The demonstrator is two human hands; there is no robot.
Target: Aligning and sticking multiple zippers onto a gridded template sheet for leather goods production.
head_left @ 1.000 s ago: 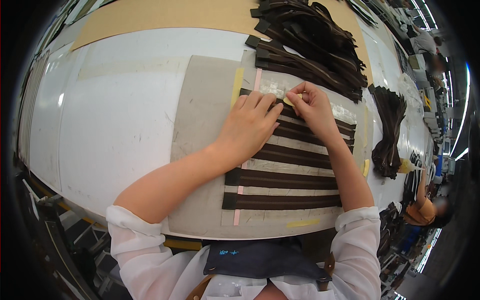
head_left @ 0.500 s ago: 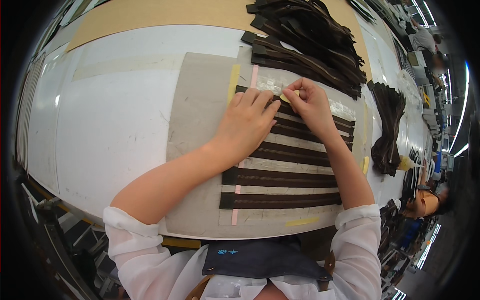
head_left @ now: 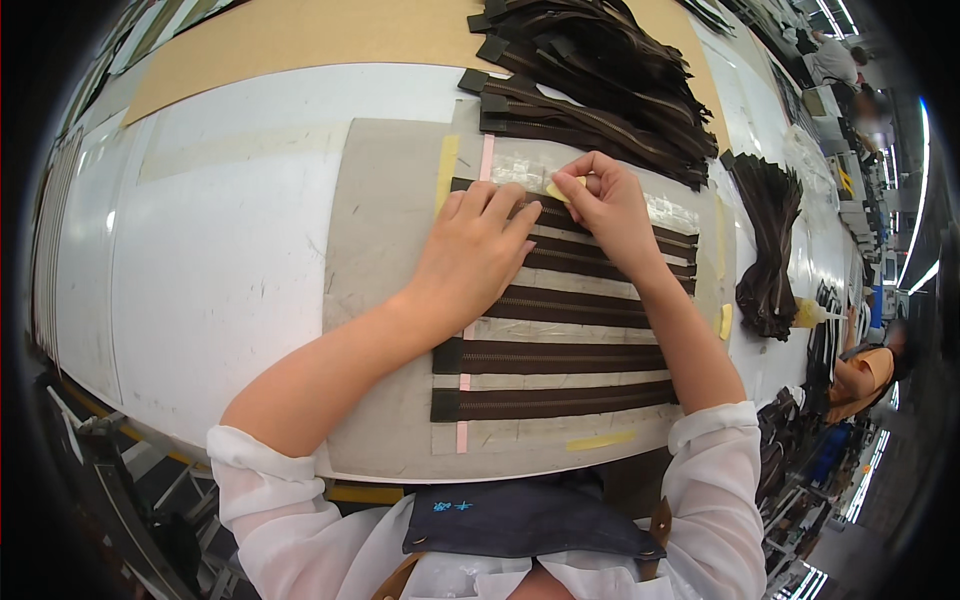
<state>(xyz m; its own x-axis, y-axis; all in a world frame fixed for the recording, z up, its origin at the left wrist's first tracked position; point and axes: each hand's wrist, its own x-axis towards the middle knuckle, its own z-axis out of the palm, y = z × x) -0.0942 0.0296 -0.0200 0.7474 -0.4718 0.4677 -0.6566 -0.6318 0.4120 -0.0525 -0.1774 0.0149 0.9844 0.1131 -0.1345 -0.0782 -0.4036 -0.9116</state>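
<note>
Several dark brown zippers [head_left: 565, 357] lie in roughly parallel rows across a grey board [head_left: 370, 250], their squared black ends at the left near a pink strip [head_left: 487, 158]. Over the upper rows rests my left hand [head_left: 478, 240], fingers apart and touching the topmost zippers. Just right of it, my right hand [head_left: 608, 210] pinches a small pale yellow piece [head_left: 565, 190] between thumb and fingers, at the top zipper. I cannot make out exactly what this piece is. My hands and right forearm cover parts of the zippers.
A heap of loose zippers [head_left: 600, 75] lies beyond the board, and a twisted bundle [head_left: 767, 245] lies to its right. Near that bundle is a yellowish squeeze bottle [head_left: 815, 313]. A person in orange [head_left: 862, 380] works at the far right.
The whole view has shifted slightly, so the board and zippers appear a little further left. My hands keep nearly the same place and pose over the top zippers.
</note>
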